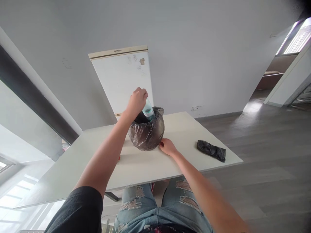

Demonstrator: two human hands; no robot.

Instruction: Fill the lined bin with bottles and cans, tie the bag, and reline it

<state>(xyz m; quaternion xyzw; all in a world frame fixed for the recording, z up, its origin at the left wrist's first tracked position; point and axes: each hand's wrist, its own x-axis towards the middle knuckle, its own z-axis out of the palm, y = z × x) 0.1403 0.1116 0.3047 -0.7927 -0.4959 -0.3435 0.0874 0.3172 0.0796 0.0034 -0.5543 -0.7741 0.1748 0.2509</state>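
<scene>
A small bin lined with a dark translucent bag (pixel 146 135) stands on the white table (pixel 97 152). My left hand (pixel 138 99) is closed round the top of a clear plastic bottle (pixel 148 111), which tilts into the bin's mouth. My right hand (pixel 167 146) rests on the table against the bin's lower right side, fingers curled toward the bag. Whether it grips the bag I cannot make out.
A folded roll of black bags (pixel 211 150) lies near the table's right edge. A white fridge (pixel 123 81) stands behind the table against the grey wall. Grey wooden floor (pixel 267 155) spreads to the right, toward a doorway.
</scene>
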